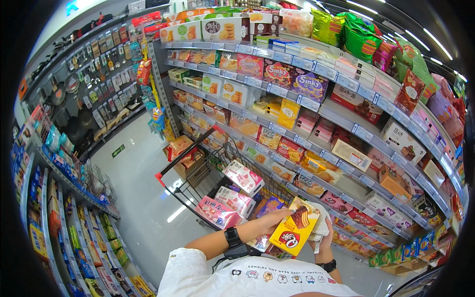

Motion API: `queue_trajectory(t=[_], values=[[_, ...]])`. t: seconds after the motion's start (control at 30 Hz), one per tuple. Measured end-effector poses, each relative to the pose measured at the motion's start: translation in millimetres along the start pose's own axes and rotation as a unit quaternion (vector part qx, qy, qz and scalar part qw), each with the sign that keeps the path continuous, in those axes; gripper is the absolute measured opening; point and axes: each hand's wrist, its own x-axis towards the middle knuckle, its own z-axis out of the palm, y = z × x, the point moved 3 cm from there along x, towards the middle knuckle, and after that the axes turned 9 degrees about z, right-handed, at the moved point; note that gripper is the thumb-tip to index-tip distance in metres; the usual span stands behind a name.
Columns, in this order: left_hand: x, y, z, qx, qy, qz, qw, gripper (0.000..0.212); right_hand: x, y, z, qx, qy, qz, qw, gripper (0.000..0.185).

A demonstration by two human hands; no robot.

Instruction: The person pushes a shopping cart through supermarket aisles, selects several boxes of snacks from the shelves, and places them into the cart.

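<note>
A yellow snack box (297, 227) with a picture of chocolate-coated cake is tilted in front of my body. My left hand (272, 219) grips its left side. My right hand (326, 232) is at the box's right side with a white cloth (320, 222), which lies partly behind the box; some of its fingers are hidden. Below and beyond my hands stands a wire shopping cart (193, 185) with a red-and-black handle. It holds a pink snack box (217, 212), white-and-pink boxes (244, 178) and a purple package (270, 206).
Shelves of boxed biscuits and cakes (276, 72) rise beyond the cart. Cartons (183, 154) sit on the floor by the shelf end. Another snack shelf (85, 237) runs along the left, and a rack of pans and utensils (85, 115) stands at the back left.
</note>
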Motion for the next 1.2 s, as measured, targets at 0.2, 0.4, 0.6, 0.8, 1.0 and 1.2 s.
queue_trajectory(t=[0.2, 0.4, 0.6, 0.8, 1.0, 1.2], values=[[-14, 21, 21, 0.117, 0.146, 0.036, 0.982, 0.053, 6, 8, -8, 0.047, 0.028, 0.054, 0.997, 0.044], [0, -4, -5, 0.1, 0.131, 0.169, 0.972, 0.055, -1, 11, 13, 0.03, 0.018, 0.07, 0.997, 0.045], [6, -30, 0, 0.1, 0.147, 0.107, 0.978, 0.081, 3, 21, 20, 0.0, 0.016, 0.097, 0.995, 0.044], [4, -26, -12, -0.009, 0.067, 0.086, 0.994, 0.075, 1, 39, -3, -0.281, 0.132, 0.106, 0.945, 0.037], [-2, 15, 3, -0.009, 0.169, 0.262, 0.95, 0.071, -14, 44, -17, -0.329, 0.085, 0.166, 0.926, 0.034], [-15, 13, 29, 0.255, 0.04, 0.362, 0.896, 0.102, -3, 39, -16, -0.275, 0.033, 0.181, 0.944, 0.041]])
